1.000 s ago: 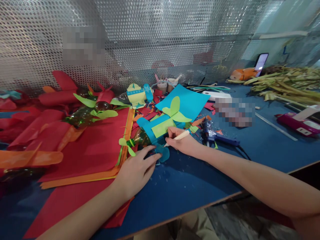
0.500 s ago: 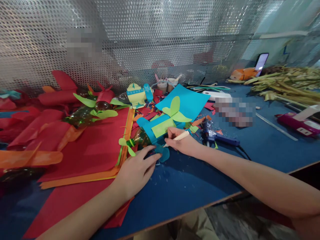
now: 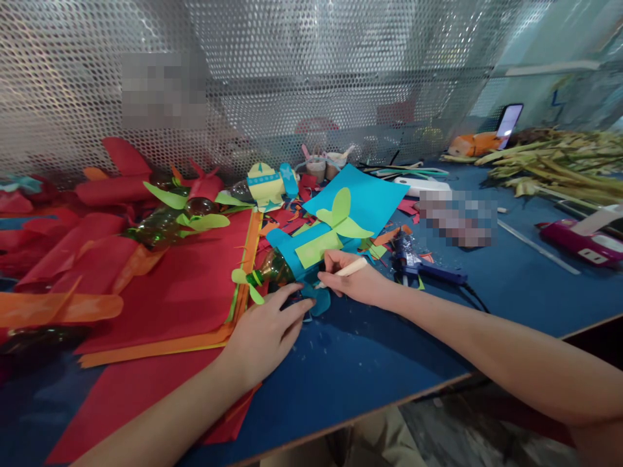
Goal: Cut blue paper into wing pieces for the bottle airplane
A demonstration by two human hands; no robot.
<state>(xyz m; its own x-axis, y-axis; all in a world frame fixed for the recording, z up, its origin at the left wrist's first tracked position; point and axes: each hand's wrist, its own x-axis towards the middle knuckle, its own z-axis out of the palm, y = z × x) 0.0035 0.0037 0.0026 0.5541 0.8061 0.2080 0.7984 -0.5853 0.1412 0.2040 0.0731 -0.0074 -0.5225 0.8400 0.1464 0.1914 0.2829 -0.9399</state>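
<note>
A toy airplane made from a plastic bottle (image 3: 275, 267) lies mid-table, wrapped in blue paper with a lime-green strip (image 3: 318, 250), a green tail (image 3: 343, 217) and a green propeller (image 3: 252, 283) at the bottle's neck. My right hand (image 3: 353, 279) is closed around a white pen (image 3: 354, 266), its tip at the airplane's blue wing (image 3: 318, 301) on the near side. My left hand (image 3: 267, 334) rests with fingers spread, fingertips on the near edge of the plane and its wing. What lies under those fingertips is partly hidden.
Stacked red and orange paper (image 3: 189, 292) lies left, beside other bottle planes (image 3: 160, 227). Behind is a blue sheet (image 3: 360, 194) among paper scraps. A blue glue gun (image 3: 428, 267) with a cord sits right of my right hand. A purple device (image 3: 581, 240) stands farther right.
The pen and my right hand have shifted very slightly left along the wing. My left hand and the airplane stay in place.
</note>
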